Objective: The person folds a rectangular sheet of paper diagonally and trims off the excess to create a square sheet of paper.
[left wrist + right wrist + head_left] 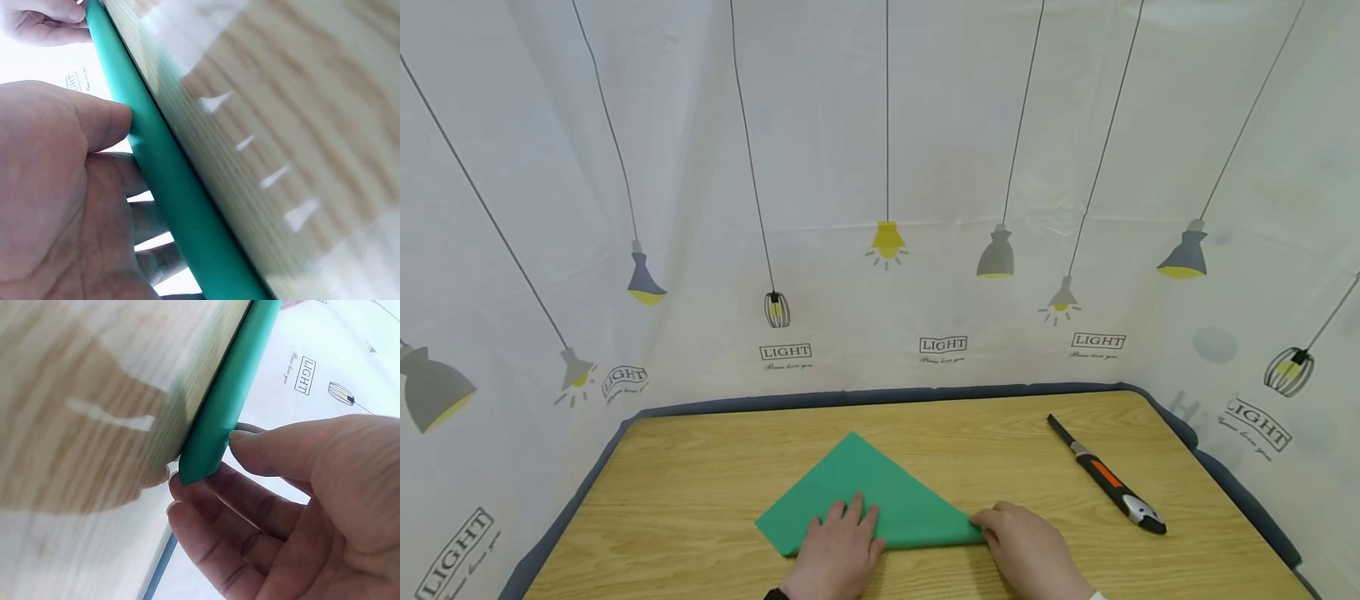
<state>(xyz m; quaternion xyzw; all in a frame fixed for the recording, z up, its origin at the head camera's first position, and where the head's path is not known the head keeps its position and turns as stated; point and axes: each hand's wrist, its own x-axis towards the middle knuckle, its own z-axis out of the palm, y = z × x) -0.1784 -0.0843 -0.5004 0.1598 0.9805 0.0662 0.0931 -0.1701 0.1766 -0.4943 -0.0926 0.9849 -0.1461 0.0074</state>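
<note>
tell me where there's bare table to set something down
The table is bare left of the green paper, behind it to the far edge, and between its right slope and the black tool. Crowded: the paper's near edge, where the left hand rests on it and the right hand pinches its right corner.

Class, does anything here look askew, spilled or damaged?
Nothing stands out: the folded green paper sheet shows no visible tear, and the slim black tool with an orange strip lies apart on the wood-grain table.
</note>
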